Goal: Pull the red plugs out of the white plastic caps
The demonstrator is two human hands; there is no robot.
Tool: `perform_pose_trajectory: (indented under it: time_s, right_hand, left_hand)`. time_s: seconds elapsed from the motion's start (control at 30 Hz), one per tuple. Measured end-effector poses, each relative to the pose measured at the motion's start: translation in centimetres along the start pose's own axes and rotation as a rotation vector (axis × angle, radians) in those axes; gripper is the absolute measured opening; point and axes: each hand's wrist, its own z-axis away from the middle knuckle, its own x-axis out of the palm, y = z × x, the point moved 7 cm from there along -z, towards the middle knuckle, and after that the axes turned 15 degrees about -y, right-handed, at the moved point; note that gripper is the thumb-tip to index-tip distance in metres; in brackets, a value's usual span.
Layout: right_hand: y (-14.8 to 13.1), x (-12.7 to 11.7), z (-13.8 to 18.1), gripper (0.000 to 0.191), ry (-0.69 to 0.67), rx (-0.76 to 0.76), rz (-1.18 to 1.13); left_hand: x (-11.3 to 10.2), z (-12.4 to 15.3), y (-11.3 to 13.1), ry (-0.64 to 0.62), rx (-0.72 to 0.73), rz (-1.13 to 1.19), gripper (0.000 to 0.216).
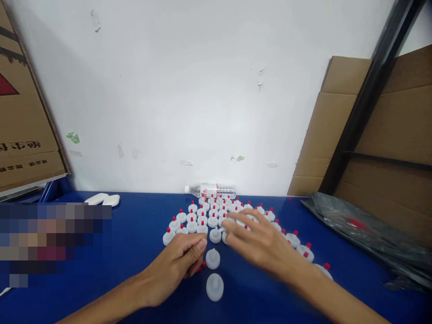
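Several white plastic caps with small red tips (202, 216) stand in rows on a blue table (135, 234). Two white caps without red tips sit nearer me, one (213, 258) between my hands and one (215, 286) closer still. My left hand (175, 265) rests on the table with its fingers curled in; a bit of red shows under them at its right side. My right hand (256, 240) reaches flat over the caps with fingers stretched out, slightly blurred, touching or just above the front caps.
A clear water bottle (211, 190) lies on its side at the wall behind the caps. Two white oblong objects (103, 199) lie at the back left. A dark plastic bag (364, 229) covers the table's right side. Cardboard (381, 135) leans at the right, a box (23, 112) at the left.
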Motion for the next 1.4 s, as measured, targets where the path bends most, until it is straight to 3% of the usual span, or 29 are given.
perform_pose_trajectory:
  time_s: [0.17,0.27,0.47,0.83,1.03,1.23,1.4]
  right_hand:
    - [4.8,1.8,1.2,0.012,-0.141,0.298,-0.223]
    - [4.8,3.1,1.2,0.016,-0.251,0.339,-0.279]
    - [4.2,5.2,1.6,0.025,-0.423,0.349,-0.249]
    - [4.8,5.3,1.7,0.032,-0.536,0.378,-0.255]
    - [5.6,5.5,2.2,0.021,-0.547,0.39,-0.309]
    - [4.7,6.1,2.2,0.021,-0.578,0.324,-0.32]
    - [5.5,5.5,2.1,0.022,-0.541,0.382,-0.271]
  left_hand:
    - [-1.6,0.3,0.1,0.121,-0.044,-0.344,0.046]
    - [-1.7,0.2,-0.1,0.143,-0.11,-0.508,0.034]
    - [-1.1,0.3,-0.6,0.116,-0.17,-0.622,0.014]
    - [-1.0,0.3,-1.1,0.081,-0.232,-0.686,0.017]
    - [-0.9,0.2,-1.0,0.064,-0.235,-0.696,0.018]
    - [-0.9,0.1,-1.0,0.063,-0.237,-0.697,0.019]
    - [-0.8,0.3,-0.9,0.06,-0.236,-0.701,0.019]
